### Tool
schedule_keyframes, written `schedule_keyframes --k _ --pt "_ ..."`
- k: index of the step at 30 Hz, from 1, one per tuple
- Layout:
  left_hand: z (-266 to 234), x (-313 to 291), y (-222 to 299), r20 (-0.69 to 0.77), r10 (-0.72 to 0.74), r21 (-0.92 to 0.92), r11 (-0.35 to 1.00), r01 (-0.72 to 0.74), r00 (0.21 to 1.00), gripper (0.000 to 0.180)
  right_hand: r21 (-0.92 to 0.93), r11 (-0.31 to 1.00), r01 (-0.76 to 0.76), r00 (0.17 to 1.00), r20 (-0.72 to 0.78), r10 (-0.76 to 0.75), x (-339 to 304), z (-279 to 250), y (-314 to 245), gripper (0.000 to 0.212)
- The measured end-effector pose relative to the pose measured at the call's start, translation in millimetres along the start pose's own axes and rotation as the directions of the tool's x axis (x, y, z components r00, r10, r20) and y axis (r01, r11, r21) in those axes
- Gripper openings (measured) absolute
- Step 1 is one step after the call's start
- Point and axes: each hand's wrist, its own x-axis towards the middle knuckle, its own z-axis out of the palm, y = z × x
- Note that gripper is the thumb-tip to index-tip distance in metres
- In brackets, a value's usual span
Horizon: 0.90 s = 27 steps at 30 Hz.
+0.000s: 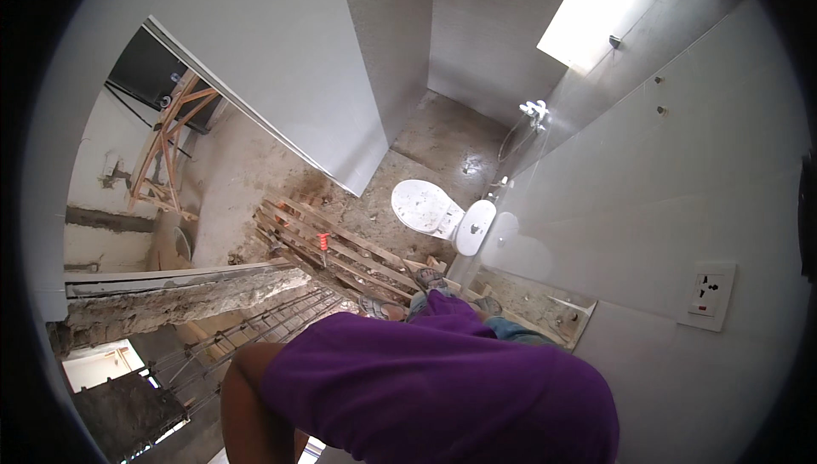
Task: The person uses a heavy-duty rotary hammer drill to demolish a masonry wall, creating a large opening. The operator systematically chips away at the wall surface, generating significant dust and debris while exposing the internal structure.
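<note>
Neither of my hands shows. My bent left arm (247, 392) comes out of a purple sleeve at the lower edge, and its hand is out of the picture. My right arm is not visible apart from the purple shirt (459, 387). My sandalled feet (430, 278) stand at the wooden slats (366, 251) below me. A small tool with a red handle (323, 241) is on those slats, apart from me. A white toilet (421, 206), its lid down and specked with dirt, stands beyond the slats.
Past the toilet, a white tap fitting (534, 113) is mounted on the wall. A socket plate (708, 296) is on the right wall. A pale partition (281, 64) rises at left, with a wooden trestle (162, 145) behind it. Broken masonry (179, 302) and exposed metal bars (264, 324) lie lower left.
</note>
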Motion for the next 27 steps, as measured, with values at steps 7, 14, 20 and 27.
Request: schedule_keyframes --k 7,14,20,27 --pt "-2.1 1.5 9.4 0.011 -0.033 0.005 0.999 0.033 0.999 0.091 0.082 0.991 -0.102 0.987 -0.119 0.111 -38.0 15.6 10.2 0.057" --pt "2.9 9.2 11.2 0.071 -0.076 0.032 0.997 0.074 0.995 0.089 0.073 0.992 -0.103 0.979 -0.167 0.114 -37.8 24.8 8.0 0.056" --pt "5.5 14.8 29.6 0.094 -0.108 0.092 0.991 0.099 0.99 0.088 0.047 0.997 -0.061 0.976 -0.206 0.069 -25.4 31.4 6.1 0.055" --pt "-2.0 13.6 40.5 0.117 -0.118 0.111 0.988 0.105 0.986 0.087 -0.046 0.999 0.028 0.984 -0.177 -0.036 19.0 30.1 -6.6 0.054"
